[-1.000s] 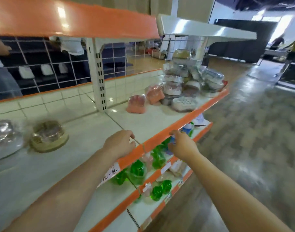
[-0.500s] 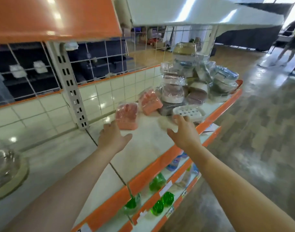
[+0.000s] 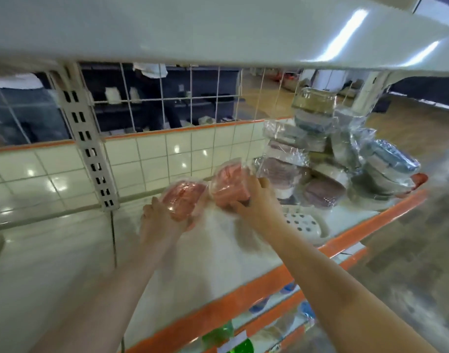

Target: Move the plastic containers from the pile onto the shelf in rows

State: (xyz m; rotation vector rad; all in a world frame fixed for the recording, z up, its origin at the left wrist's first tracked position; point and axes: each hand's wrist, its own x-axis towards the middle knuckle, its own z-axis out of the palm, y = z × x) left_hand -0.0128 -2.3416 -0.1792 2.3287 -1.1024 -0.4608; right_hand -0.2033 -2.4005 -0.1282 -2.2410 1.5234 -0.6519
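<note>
Two pink plastic containers in clear wrap stand near the back of the white shelf [image 3: 65,250]. My left hand [image 3: 159,222] grips the left pink container [image 3: 182,197] from below and in front. My right hand [image 3: 256,202] grips the right pink container [image 3: 228,184] at its right side. Just to the right rises the pile of wrapped containers [image 3: 320,154], grey, brown and blue, stacked high at the shelf's right end. A white perforated container [image 3: 304,222] lies flat in front of the pile, partly behind my right wrist.
A perforated upright post [image 3: 88,149] and wire grid back the shelf. An upper shelf [image 3: 218,29] hangs low overhead. The orange shelf lip [image 3: 269,284] runs along the front; green and blue bottles [image 3: 218,335] sit on lower shelves. Tiled floor lies to the right.
Both hands reached forward from the shelf's front edge to the two pink containers and took hold of them. The view moved closer and to the right.
</note>
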